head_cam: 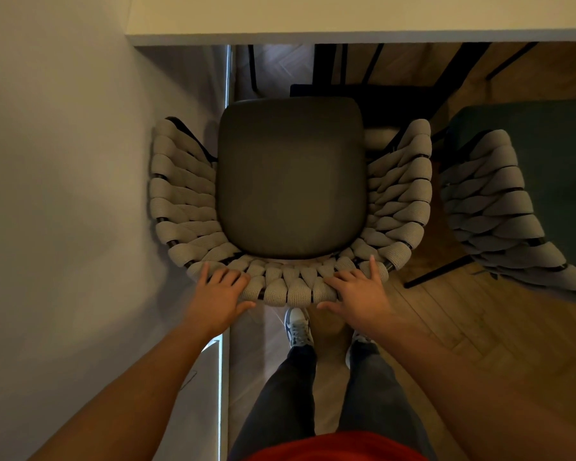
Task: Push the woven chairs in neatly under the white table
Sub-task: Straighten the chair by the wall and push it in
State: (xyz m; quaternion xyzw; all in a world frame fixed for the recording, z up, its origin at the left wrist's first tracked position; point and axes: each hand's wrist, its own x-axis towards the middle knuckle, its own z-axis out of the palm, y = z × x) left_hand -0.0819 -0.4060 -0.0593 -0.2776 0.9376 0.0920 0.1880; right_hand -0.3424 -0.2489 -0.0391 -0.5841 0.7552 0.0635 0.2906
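Note:
A woven chair [291, 181] with a grey rope back and a dark seat cushion stands right below me, facing the white table [313, 19] at the top. The seat's front edge lies just short of the table edge. My left hand [218, 296] rests on the left of the curved woven backrest, fingers over the top and thumb behind it. My right hand [358, 294] holds the right of the same backrest in the same way. A second woven chair [502, 207] with a dark green seat stands to the right, turned at an angle.
A pale wall [64, 161] runs close along the chair's left side, with a lit strip at its base. Black table and chair legs [330, 68] show under the table. Wooden floor [463, 314] lies to the right. My feet stand behind the chair.

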